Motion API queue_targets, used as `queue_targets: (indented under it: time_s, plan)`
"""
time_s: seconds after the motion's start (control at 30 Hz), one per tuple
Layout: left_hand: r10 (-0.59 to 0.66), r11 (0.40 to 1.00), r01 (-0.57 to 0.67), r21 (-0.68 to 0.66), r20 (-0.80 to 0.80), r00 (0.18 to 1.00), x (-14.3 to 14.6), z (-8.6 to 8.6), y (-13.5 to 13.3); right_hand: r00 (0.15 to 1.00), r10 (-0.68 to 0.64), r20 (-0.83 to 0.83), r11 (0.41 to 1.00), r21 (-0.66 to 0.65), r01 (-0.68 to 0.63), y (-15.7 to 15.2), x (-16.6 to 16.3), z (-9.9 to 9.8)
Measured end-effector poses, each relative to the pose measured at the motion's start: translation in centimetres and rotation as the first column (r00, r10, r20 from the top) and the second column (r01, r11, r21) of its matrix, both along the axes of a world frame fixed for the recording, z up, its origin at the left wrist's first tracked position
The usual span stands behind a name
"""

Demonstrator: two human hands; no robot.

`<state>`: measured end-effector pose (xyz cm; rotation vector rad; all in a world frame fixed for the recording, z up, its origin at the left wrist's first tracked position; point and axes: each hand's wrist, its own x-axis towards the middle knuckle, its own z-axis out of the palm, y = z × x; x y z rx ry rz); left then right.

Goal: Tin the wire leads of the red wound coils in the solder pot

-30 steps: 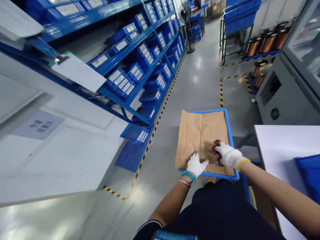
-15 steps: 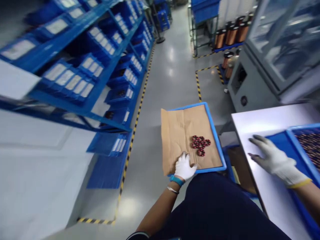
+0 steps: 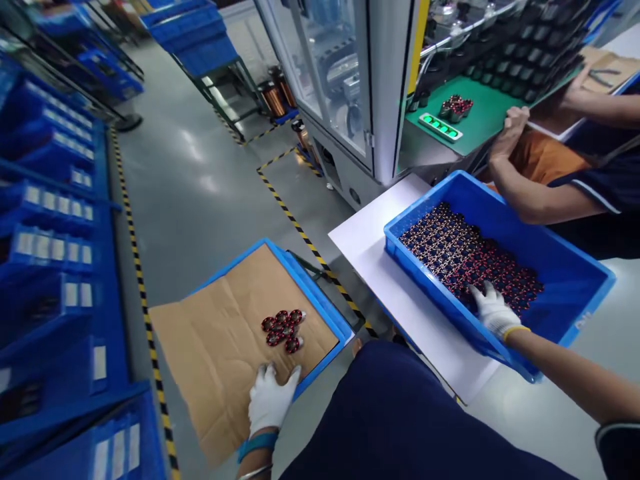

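My left hand (image 3: 271,400), in a white glove, lies with fingers spread on brown paper (image 3: 220,347) covering a blue tray (image 3: 325,353). Just beyond its fingertips sits a small cluster of dark ring-shaped wound coils (image 3: 283,327) with red marks. My right hand (image 3: 494,308), gloved too, reaches into a deep blue bin (image 3: 565,267) at the right. Its fingers are apart and touch or hover just over the many packed wound coils (image 3: 465,250) there. Nothing is visibly held in it, though its fingertips are partly lost among the coils.
The bin stands on a white table (image 3: 370,267). Beyond it, a co-worker's arm (image 3: 530,187) rests by a green work surface (image 3: 480,100) holding more coils. A glass-doored machine (image 3: 345,100) stands ahead. Blue shelving (image 3: 55,220) lines the left, beside yellow-black floor tape (image 3: 135,267).
My view has swung right, bringing the whole bin and a co-worker into sight. My right hand has gone from above the white table into the bin. My left hand stays at the paper-lined tray.
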<state>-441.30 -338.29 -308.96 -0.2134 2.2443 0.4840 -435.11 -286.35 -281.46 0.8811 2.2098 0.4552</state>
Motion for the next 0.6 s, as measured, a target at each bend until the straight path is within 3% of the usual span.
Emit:
queue_targets:
  time_s: [0.17,0.6]
  plan:
    - [0.046,0.999,-0.047,-0.020,-0.003,0.999,0.1,-0.4,0.7,0.998,0.015,-0.060,1.000,0.009,-0.014,-0.2,-0.3,-2.7]
    - [0.140,0.989,-0.141,-0.051,-0.026,0.990,0.0,0.4,2.1,0.992,0.035,-0.125,0.998,0.064,-0.027,-0.5,-0.3,-3.5]
